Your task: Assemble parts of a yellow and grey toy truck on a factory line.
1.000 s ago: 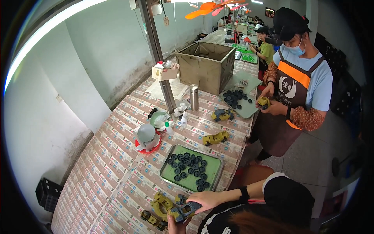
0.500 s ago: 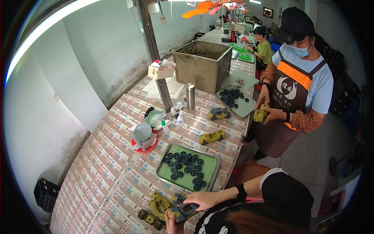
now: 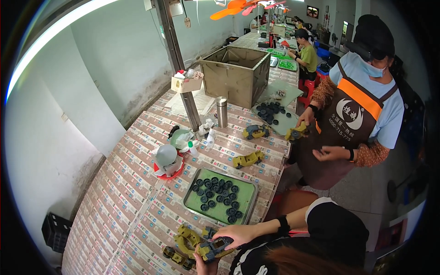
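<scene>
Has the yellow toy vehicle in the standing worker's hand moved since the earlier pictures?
Yes: judged against the upright metal flask, the yellow toy vehicle has shifted left and lower in the view.

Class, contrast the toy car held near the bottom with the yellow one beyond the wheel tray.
Colour: the held car is largely greyish; the yellow car, mostly yellow. Support: the held car is in the left hand and right hand; the yellow car lies on the table. Both are toy vehicles.
</scene>
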`<state>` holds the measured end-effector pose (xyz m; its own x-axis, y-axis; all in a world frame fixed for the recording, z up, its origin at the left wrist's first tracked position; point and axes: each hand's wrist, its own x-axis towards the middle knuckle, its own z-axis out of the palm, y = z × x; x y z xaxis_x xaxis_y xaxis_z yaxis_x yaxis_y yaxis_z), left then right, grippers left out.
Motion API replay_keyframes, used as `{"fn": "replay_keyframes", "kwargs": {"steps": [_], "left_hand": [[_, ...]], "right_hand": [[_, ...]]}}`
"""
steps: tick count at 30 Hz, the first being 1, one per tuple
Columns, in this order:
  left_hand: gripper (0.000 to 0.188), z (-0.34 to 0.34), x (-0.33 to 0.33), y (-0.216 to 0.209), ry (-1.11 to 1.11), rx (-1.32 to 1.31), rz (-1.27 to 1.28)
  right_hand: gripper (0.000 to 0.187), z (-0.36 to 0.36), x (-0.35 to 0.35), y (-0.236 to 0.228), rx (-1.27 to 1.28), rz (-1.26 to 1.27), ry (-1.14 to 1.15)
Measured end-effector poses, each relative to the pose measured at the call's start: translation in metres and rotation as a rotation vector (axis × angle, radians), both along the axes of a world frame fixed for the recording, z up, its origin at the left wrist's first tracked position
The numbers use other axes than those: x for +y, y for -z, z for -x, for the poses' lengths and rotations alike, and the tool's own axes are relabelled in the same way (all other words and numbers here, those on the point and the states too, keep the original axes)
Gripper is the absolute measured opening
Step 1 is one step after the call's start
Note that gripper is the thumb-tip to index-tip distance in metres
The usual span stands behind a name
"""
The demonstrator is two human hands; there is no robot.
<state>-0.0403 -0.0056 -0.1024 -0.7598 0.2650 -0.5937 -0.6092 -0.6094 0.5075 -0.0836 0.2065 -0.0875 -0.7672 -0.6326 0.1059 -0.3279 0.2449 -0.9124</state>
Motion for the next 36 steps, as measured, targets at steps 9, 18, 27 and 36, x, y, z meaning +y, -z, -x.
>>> {"fn": "replay_keyframes", "kwargs": {"steps": [9,18,27,36], "left_hand": [[0.054,0.006,-0.007,0.007,-0.150,-0.023,0.048],[0.055,0.000,-0.018,0.030,-0.018,0.091,-0.224],[0.044,-0.006,-0.008,0.027,-0.002,0.013,-0.225],[0.035,-0.016,-0.020,0.022,-0.084,0.054,0.017]], "right_hand": [[0.054,0.008,0.012,-0.009,0.043,-0.190,-0.058],[0.056,0.012,0.011,-0.020,0.055,0.133,-0.043],[0.056,-0.001,0.004,-0.028,0.189,0.004,0.115],[0.053,0.000,-0.004,-0.009,0.108,-0.233,0.310]]}}
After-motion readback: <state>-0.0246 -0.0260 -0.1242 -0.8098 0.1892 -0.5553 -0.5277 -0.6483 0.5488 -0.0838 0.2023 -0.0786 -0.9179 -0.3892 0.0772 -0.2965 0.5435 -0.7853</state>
